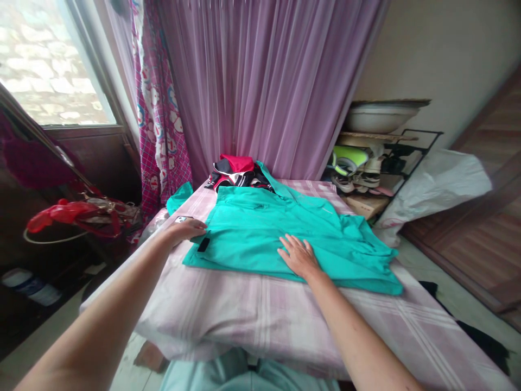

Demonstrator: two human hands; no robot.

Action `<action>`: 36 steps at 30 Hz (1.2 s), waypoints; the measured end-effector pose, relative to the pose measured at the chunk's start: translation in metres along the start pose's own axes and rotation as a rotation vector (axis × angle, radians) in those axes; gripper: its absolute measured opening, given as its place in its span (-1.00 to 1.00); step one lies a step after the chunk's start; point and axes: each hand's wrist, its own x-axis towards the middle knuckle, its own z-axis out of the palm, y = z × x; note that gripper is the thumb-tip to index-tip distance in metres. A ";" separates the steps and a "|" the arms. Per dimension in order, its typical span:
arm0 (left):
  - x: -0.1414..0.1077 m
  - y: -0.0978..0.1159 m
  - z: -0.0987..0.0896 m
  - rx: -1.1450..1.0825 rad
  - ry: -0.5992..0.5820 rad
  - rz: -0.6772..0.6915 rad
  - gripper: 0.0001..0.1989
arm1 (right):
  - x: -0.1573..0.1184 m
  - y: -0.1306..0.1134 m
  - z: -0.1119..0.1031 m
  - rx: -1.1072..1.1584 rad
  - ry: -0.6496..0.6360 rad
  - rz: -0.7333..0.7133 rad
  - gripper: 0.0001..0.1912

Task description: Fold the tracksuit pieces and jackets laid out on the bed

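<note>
A teal jacket [260,228] lies spread across a plaid-covered table, with a black tab [204,245] at its near left corner. At its left edge, my left hand [189,230] has its fingers closed together on the fabric; the fingertips are partly hidden. My right hand [299,256] rests flat on the near middle of the jacket, fingers spread. Just behind my left hand shows part of a phone [183,219].
The pink and white plaid cloth [228,309] hangs over the table's front edge. Red and black clothing [236,171] is heaped at the back, before purple curtains [264,81]. A shoe rack [366,174] and white plastic bag [448,179] stand right; red bags [61,214] hang left.
</note>
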 end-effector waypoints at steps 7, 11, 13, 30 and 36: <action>0.004 0.010 0.000 0.249 0.062 -0.038 -0.56 | 0.000 0.000 0.003 -0.025 0.029 -0.002 -0.45; 0.006 0.024 -0.001 0.356 0.101 -0.060 -0.71 | -0.001 -0.001 0.003 -0.024 0.023 0.003 -0.44; 0.008 0.032 -0.001 0.386 0.132 -0.073 -0.73 | -0.001 -0.001 0.001 -0.021 0.014 0.004 -0.44; -0.023 0.029 0.022 0.269 0.199 -0.002 -0.69 | -0.003 -0.004 -0.001 -0.039 0.023 0.023 -0.46; -0.030 0.011 0.030 0.197 0.219 0.007 -0.62 | -0.002 -0.003 0.001 -0.034 0.020 0.025 -0.46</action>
